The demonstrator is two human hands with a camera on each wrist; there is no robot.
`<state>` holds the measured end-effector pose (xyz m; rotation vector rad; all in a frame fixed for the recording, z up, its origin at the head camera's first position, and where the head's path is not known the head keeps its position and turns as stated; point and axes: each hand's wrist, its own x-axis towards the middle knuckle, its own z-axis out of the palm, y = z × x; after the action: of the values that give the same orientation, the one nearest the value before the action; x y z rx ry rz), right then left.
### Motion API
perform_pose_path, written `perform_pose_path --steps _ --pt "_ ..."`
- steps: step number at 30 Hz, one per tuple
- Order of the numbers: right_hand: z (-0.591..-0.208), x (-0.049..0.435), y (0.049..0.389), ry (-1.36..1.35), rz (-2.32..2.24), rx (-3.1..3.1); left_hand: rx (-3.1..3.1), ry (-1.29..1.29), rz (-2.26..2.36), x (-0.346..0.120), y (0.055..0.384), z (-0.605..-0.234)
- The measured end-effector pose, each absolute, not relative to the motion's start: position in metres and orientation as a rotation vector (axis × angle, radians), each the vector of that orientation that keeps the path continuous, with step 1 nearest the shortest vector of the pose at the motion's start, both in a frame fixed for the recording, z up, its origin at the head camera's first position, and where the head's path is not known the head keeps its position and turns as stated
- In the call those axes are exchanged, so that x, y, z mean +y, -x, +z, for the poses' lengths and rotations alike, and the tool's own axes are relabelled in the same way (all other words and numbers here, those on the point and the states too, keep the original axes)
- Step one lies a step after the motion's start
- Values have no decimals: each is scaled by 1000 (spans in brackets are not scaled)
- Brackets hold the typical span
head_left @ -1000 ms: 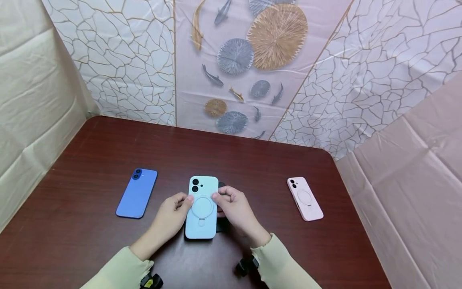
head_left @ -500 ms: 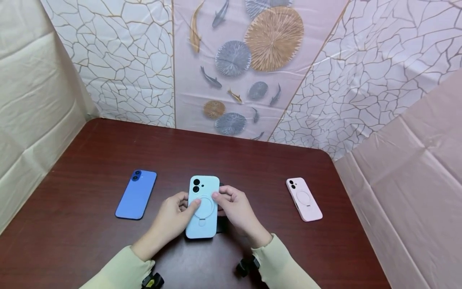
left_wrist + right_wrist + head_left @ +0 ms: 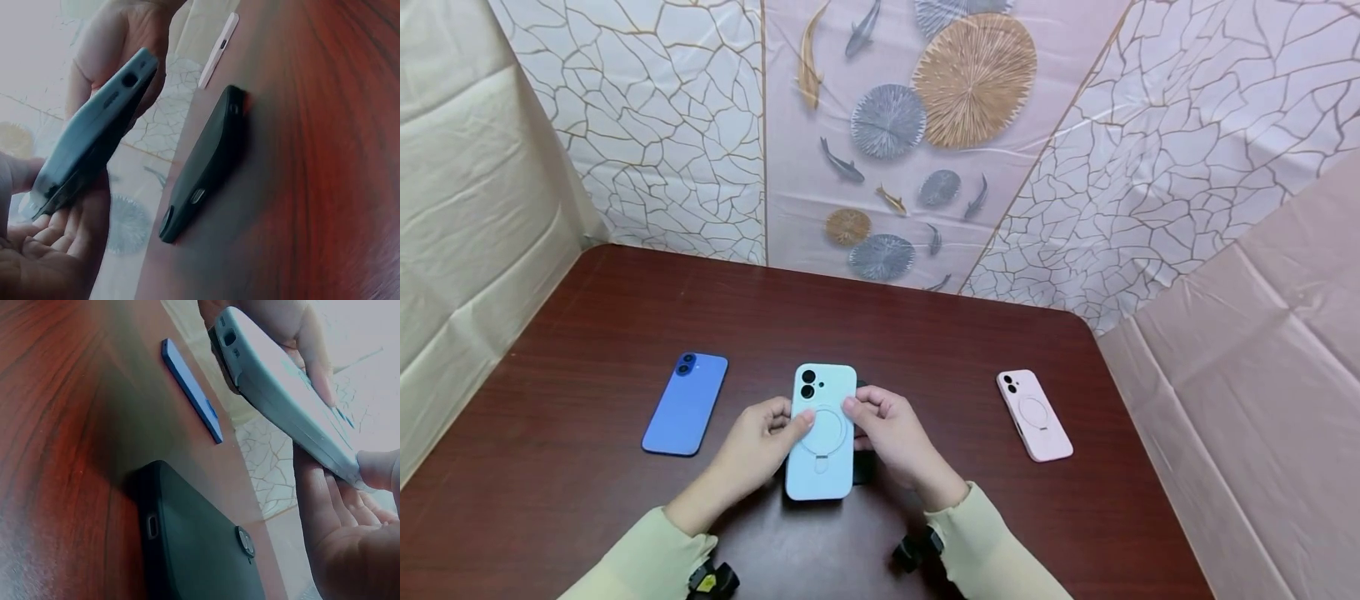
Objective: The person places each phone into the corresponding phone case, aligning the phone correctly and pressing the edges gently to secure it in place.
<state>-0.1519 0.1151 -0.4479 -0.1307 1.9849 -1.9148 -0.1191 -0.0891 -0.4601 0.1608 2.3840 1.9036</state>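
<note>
Phone case point(image 3: 823, 442) in pale aqua, its back ring-marked, is held off the polished red-brown wooden desk point(image 3: 887, 333), the left hand point(image 3: 756, 442) and right hand point(image 3: 891, 429) each pinching a long side — thumb above, fingers curled below, likely to keep it steady. A matte-black, rounded-corner phone point(image 3: 197, 531) lies flat beneath, apart from it. A slim blue phone point(image 3: 685, 404) rests toward the desk's left edge, a pale-pink, ring-marked case point(image 3: 1035, 415) toward the right — probably set wide so neither crowds the handling.

Light-blue case point(image 3: 818, 482): smooth, matt, plastic-looking. Surface point(image 3: 925, 346): glossy wood grain (soft pale sheen). Cream drape point(image 3: 467, 208): creased cloth.
</note>
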Motion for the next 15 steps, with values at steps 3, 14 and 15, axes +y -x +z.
perform_pose_path --steps 3,14,15 --pt "-448 116 153 143 -1929 2021 2369 -150 1916 -88 123 -458" --pt "-447 117 151 256 -1868 2019 2467 -71 1960 -88 130 -452" --pt "-447 118 151 259 -1865 2015 2464 -72 1962 -88 130 -452"
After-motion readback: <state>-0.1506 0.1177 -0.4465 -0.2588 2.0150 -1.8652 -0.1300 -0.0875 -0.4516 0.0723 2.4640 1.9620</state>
